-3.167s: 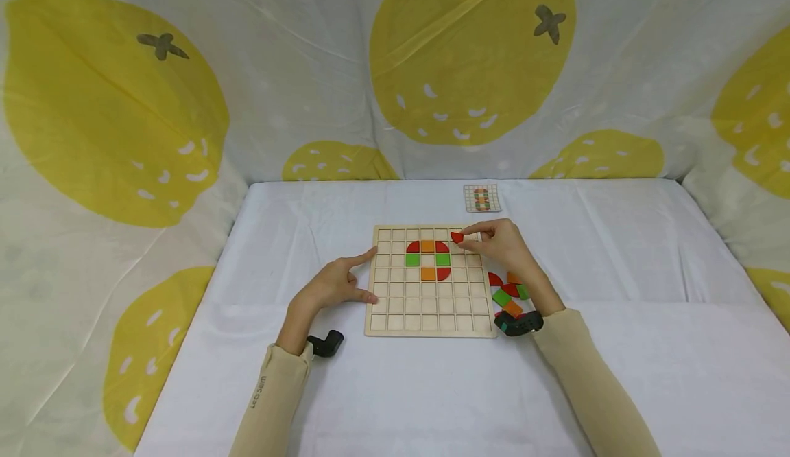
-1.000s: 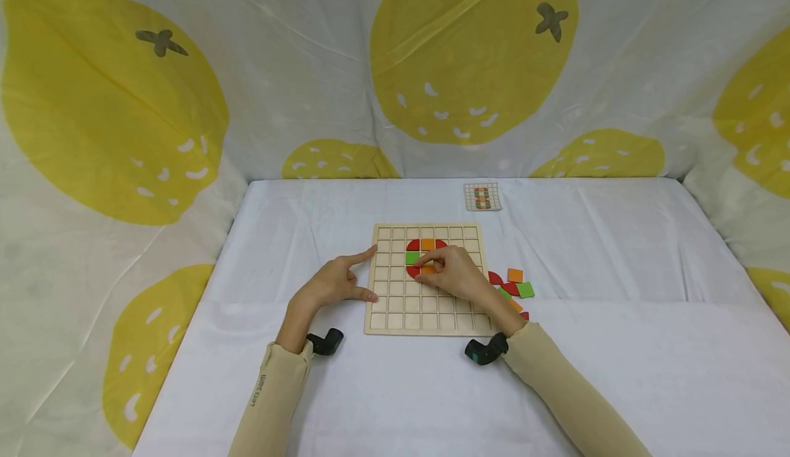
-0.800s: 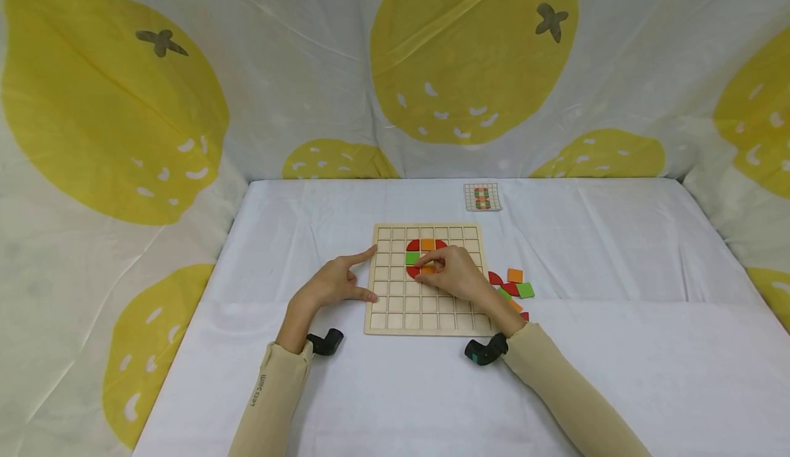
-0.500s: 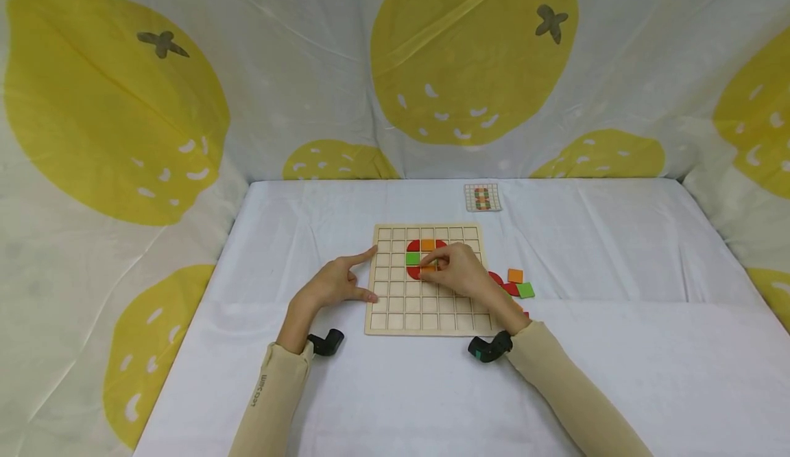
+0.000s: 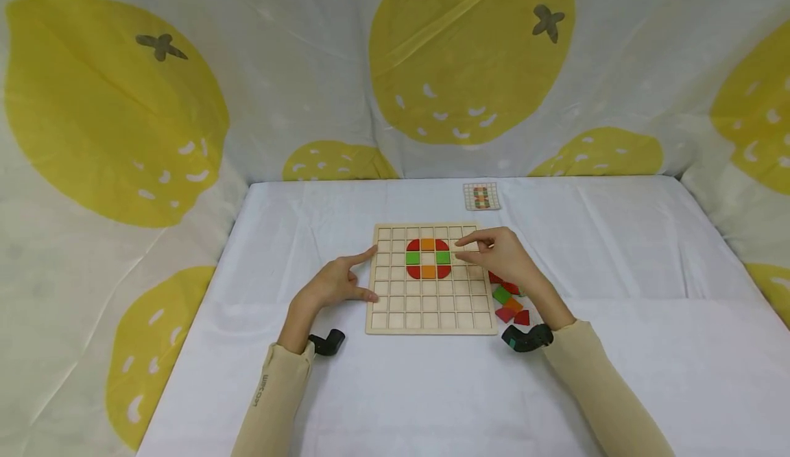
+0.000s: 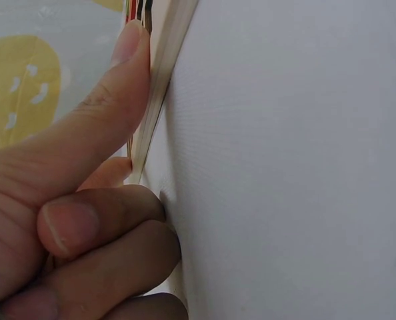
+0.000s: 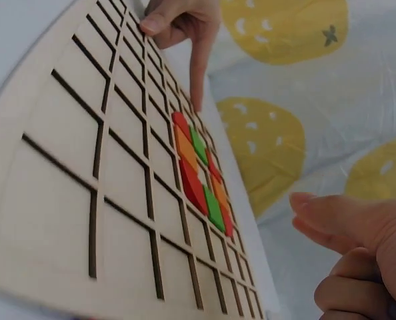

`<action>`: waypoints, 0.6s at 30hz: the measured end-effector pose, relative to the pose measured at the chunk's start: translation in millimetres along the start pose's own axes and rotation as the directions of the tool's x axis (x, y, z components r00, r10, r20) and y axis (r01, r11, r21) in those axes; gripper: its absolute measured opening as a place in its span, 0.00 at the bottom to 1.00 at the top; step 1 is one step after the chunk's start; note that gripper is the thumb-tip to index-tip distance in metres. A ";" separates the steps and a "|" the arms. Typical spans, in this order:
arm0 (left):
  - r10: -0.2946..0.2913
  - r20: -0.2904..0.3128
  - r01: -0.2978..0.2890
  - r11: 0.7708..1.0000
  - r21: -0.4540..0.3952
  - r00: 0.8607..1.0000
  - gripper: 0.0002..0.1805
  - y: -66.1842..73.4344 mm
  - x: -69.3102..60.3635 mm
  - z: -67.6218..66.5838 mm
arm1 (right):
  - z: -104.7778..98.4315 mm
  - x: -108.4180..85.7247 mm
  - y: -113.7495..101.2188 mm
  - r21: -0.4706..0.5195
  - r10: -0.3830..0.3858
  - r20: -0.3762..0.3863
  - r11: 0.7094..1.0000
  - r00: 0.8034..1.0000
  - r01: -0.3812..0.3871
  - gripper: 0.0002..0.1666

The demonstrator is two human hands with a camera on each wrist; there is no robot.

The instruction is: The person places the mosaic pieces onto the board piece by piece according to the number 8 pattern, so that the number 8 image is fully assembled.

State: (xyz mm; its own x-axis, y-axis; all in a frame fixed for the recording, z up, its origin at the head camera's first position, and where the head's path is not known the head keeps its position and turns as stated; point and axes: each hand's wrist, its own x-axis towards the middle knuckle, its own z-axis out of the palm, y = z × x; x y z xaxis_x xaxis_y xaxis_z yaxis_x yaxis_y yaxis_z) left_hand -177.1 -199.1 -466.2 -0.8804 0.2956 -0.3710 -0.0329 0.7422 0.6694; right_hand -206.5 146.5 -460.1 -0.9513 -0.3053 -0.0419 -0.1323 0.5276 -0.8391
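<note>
A wooden grid board [image 5: 395, 304] lies on the white cloth. On it is a ring of tiles: rounded red corners, orange squares [image 5: 428, 244] at top and bottom, green squares [image 5: 412, 258] at the sides, with a bare cell in the middle. My left hand [image 5: 330, 283] rests its spread thumb and index finger against the board's left edge; its other fingers are curled in the left wrist view. Over the board's right side hovers my right hand [image 5: 498, 254], thumb and index finger slightly apart with nothing seen between them.
Loose red, green and orange tiles [image 5: 509, 299] lie beside the board's right edge, partly hidden under my right forearm. A small card [image 5: 481, 196] printed with a coloured grid pattern lies behind the board. A lemon-print curtain [image 5: 469, 52] hangs at the back.
My right hand has released a red tile at the ring's lower left corner and moved right, off the ring. My left hand stays at the board's edge.
</note>
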 end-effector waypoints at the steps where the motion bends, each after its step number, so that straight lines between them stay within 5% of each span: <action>1: -0.003 0.000 0.003 1.000 0.000 1.000 0.59 -0.2 0.0 0.0 | -5.2 -2.0 2.9 -0.012 0.006 -0.007 1.000 1.000 -0.006 0.16; 10: -0.012 0.006 0.012 1.000 -0.014 1.000 0.60 -2.6 1.6 0.1 | -45.8 -20.4 29.5 -0.116 0.047 -0.062 0.992 0.997 -0.055 0.18; 18: -0.004 0.013 0.004 1.000 -0.014 1.000 0.60 -3.3 1.8 -0.1 | -65.4 -38.9 49.9 -0.163 0.114 -0.010 0.980 0.993 -0.114 0.17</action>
State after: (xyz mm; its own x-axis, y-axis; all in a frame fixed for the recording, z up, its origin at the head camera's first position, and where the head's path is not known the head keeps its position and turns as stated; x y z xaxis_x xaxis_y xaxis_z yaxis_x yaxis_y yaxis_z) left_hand -178.7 -201.0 -469.0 -0.8742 0.3003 -0.3815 -0.0428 0.7350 0.6767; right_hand -194.3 236.5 -464.9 -0.9629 -0.2356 -0.1319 -0.0667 0.6808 -0.7295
